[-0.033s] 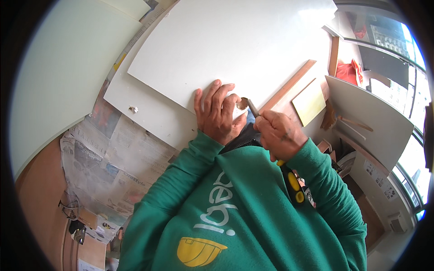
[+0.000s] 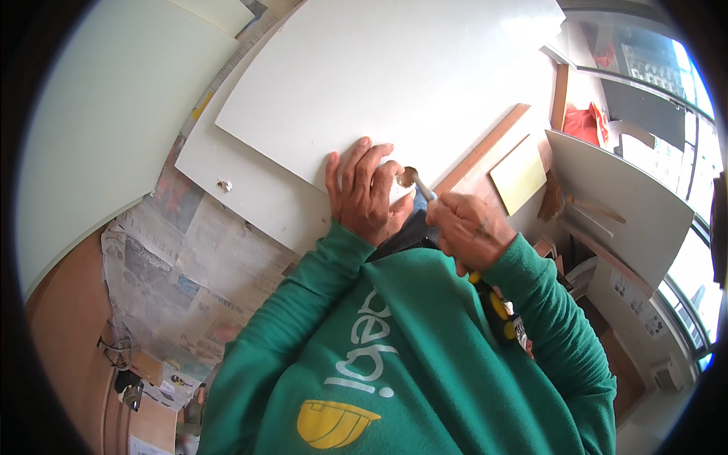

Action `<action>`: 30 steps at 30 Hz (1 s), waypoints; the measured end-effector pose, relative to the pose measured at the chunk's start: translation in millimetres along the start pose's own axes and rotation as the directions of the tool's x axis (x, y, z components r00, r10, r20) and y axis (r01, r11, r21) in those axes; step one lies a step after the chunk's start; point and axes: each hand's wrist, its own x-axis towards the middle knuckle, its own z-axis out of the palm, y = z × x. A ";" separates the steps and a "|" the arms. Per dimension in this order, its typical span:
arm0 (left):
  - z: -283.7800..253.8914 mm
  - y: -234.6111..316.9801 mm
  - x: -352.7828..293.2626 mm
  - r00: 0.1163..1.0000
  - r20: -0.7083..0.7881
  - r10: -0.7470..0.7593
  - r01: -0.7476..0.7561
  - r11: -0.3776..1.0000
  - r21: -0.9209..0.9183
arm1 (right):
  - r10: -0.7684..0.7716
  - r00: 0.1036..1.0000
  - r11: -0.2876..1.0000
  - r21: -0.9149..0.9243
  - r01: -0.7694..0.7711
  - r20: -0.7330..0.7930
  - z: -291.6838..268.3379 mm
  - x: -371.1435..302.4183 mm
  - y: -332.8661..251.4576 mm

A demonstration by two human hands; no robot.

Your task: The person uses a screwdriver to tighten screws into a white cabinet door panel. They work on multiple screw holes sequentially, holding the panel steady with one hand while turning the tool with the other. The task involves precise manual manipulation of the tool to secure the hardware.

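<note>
A white panel [image 2: 364, 83] lies before me, with a round hole [image 2: 407, 177] near its near edge. My left hand [image 2: 362, 186] lies on the panel just left of the hole, fingers spread, index fingertip close to its rim. My right hand [image 2: 472, 225] is closed round what looks like a chisel [image 2: 426, 189]. Its flat metal blade reaches into the hole from the right. Below my fist shows a black-and-yellow handle [image 2: 500, 311], partly covered by the sleeve.
Another white panel [image 2: 235, 186] lies underneath, on newspaper [image 2: 197, 258]. Right of the hole are a wooden strip [image 2: 485, 144] and a yellowish square piece [image 2: 519, 174]. A board [image 2: 622, 197] leans near the window. A large pale panel [image 2: 114, 129] stands at the left.
The blade has turned a little and its tip has shifted slightly left, further into the hole. The handle below my right fist has tilted. My left hand stays in place.
</note>
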 end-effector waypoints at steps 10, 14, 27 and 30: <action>-2.7 -0.2 -6.5 0.996 -0.093 0.013 -0.019 0.998 -0.066 | -0.342 0.935 0.891 -0.349 0.291 -0.094 28.0 22.4 31.1; -3.7 -0.7 -8.2 0.996 -0.088 0.003 -0.009 0.998 -0.065 | -0.239 0.963 0.933 -0.303 0.193 -0.122 31.6 20.7 18.3; -0.8 -0.9 -10.7 0.993 -0.108 0.054 -0.057 0.998 -0.031 | 0.083 0.994 0.914 -0.391 -0.106 -0.074 30.5 32.4 -4.8; 0.8 0.7 -9.5 0.991 -0.133 0.006 -0.013 0.999 -0.048 | 0.090 0.990 0.901 -0.415 -0.127 -0.107 31.9 29.3 -10.1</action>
